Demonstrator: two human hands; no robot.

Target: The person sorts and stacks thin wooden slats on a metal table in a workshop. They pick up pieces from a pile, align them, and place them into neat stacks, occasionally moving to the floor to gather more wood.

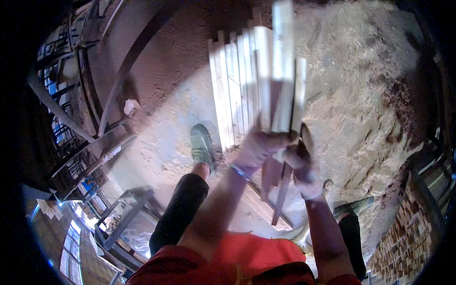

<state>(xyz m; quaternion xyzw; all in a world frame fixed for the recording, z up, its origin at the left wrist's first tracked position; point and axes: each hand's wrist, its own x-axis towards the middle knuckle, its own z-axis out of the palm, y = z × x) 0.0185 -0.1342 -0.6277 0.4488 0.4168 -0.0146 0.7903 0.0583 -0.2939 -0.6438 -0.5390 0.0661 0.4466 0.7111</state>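
Between my two hands is a bundle of long wooden strips (284,61), smeared by motion, pointing away from me over the ground. My left hand (255,148), with a blue band at the wrist, is closed round the bundle's left side. On the right side, my right hand (305,166) is closed round it too, close to the left one. Both hands seem to wear light gloves. Short lower ends of the strips (282,199) stick out below the hands. Beyond and left of them, a row of pale wooden strips (231,85) lies side by side, partly hidden by the bundle.
Heaped sawdust (361,95) covers the ground to the right. At lower right stands a stack of cut timber (399,244), end faces showing. A metal frame (126,213) is at lower left. My left shoe (201,142) stands beside the row; a pale board (261,202) lies below my hands.
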